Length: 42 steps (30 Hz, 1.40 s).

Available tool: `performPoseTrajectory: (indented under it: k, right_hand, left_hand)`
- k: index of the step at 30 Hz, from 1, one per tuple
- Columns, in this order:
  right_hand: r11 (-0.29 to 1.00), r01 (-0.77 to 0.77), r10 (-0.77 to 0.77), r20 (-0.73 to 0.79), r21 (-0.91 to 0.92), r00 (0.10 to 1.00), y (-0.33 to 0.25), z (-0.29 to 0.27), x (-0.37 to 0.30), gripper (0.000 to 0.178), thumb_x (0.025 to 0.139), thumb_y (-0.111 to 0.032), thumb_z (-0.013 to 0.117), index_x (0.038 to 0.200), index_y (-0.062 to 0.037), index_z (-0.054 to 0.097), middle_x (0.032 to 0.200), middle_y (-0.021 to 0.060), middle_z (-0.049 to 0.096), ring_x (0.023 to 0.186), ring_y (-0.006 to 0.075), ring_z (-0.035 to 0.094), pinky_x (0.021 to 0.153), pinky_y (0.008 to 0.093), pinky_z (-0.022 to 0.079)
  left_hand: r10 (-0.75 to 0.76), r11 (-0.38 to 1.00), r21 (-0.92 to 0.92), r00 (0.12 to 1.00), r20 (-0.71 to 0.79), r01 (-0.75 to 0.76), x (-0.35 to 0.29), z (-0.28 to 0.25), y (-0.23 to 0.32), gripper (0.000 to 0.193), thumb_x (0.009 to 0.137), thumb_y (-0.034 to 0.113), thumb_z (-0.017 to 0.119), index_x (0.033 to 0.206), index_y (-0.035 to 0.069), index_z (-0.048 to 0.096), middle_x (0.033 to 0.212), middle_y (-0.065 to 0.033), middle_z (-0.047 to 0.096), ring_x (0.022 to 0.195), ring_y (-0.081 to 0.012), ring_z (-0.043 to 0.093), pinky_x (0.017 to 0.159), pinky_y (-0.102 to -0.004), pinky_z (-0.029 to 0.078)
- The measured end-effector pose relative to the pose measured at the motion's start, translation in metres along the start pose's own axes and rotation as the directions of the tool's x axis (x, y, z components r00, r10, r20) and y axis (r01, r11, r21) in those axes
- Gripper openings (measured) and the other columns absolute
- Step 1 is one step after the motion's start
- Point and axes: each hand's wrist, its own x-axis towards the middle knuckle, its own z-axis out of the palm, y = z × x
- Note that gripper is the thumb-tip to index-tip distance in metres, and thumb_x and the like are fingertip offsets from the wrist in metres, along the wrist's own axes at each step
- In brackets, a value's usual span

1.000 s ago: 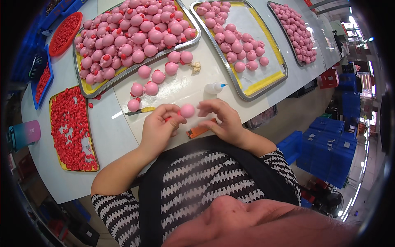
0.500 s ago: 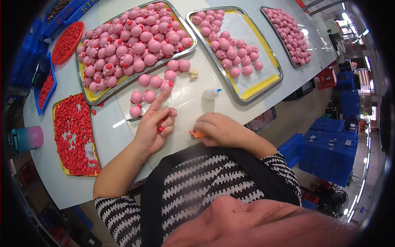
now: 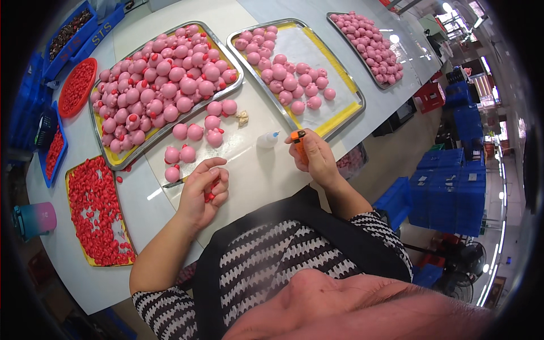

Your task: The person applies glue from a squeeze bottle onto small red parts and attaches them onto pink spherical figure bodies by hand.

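Observation:
My left hand (image 3: pixel 204 191) is closed around small red pieces (image 3: pixel 212 196) that show between its curled fingers, its index finger bent above them. My right hand (image 3: pixel 318 157) grips an orange hand tool (image 3: pixel 301 148) with a dark part at its top; I cannot tell its exact kind. A white squeeze bottle (image 3: pixel 267 140) with a blue tip stands between the hands. Beyond my left hand lie several loose pink balls (image 3: pixel 195 132), some with red pieces on them. A small beige lump (image 3: pixel 242 118) sits by the farthest ones.
A metal tray (image 3: pixel 241 73) heaped with pink balls stands at far left. Another yellow-edged tray (image 3: pixel 334 122) holds fewer; a third tray (image 3: pixel 334 25) is farther right. Red pieces fill a yellow-edged tray (image 3: pixel 131 249), a red bowl (image 3: pixel 92 71) and a blue tray (image 3: pixel 61 146). A teal-and-pink cup (image 3: pixel 39 219) stands leftmost.
My right hand has risen away from my body with the orange tool, to beside the bottle. My left hand has drawn back from the pink balls, its index finger now curled. The view has shifted.

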Motion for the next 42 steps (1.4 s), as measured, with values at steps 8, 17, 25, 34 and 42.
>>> performPoseTrajectory:
  k: [8,17,25,34,42]
  right_hand:
    - [0.961,0.231,-0.253,-0.138,-0.155,0.958,0.007,0.017,0.013,0.033,0.093,-0.032,0.044,0.101,0.0004,0.047,0.070,0.0001,0.045,0.054,0.0079,0.038,0.052,0.0201,0.034]
    - [0.704,0.259,-0.448,-0.131,-0.661,0.884,-0.010,0.023,0.023,0.029,0.085,-0.030,0.058,0.080,-0.0016,0.056,0.062,0.0074,0.054,0.054,0.0159,0.052,0.050,0.0279,0.039]
    - [0.469,0.248,-0.596,-0.096,-0.848,0.797,-0.020,0.040,0.036,0.022,0.076,-0.021,0.060,0.064,-0.0037,0.058,0.052,0.0080,0.047,0.046,0.0229,0.048,0.044,0.0319,0.037]
    - [0.455,0.241,-0.599,-0.095,-0.857,0.795,-0.015,0.049,0.040,0.014,0.070,-0.011,0.055,0.059,-0.0035,0.055,0.049,0.0089,0.045,0.042,0.0240,0.046,0.043,0.0334,0.036]
    - [0.471,0.222,-0.575,-0.106,-0.854,0.811,-0.015,0.054,0.041,0.016,0.072,-0.012,0.054,0.058,-0.0034,0.054,0.048,0.0096,0.044,0.041,0.0240,0.045,0.041,0.0335,0.035]
  left_hand:
    - [0.006,1.000,0.010,1.000,-0.006,-0.006,-0.008,0.000,0.006,0.020,0.085,0.008,0.047,0.105,0.004,0.046,0.077,-0.0053,0.052,0.051,-0.0066,0.034,0.041,-0.0181,0.025]
    - [-0.011,0.999,0.032,1.000,-0.015,0.011,-0.009,-0.006,0.013,0.018,0.086,0.008,0.046,0.103,0.003,0.048,0.076,-0.0051,0.052,0.052,-0.0069,0.034,0.041,-0.0188,0.024]
    - [-0.012,0.999,0.047,1.000,-0.005,0.013,-0.014,-0.012,0.016,0.017,0.086,0.007,0.046,0.103,0.004,0.049,0.076,-0.0051,0.052,0.052,-0.0070,0.034,0.041,-0.0184,0.024]
    - [-0.016,0.999,0.037,1.000,0.024,0.015,-0.019,-0.019,0.021,0.016,0.087,0.006,0.046,0.102,0.003,0.050,0.077,-0.0052,0.052,0.053,-0.0074,0.035,0.043,-0.0191,0.026]
    - [-0.023,0.998,0.051,0.999,0.023,0.021,-0.022,-0.021,0.022,0.017,0.087,0.006,0.045,0.103,0.003,0.049,0.078,-0.0052,0.051,0.053,-0.0072,0.036,0.043,-0.0189,0.026]
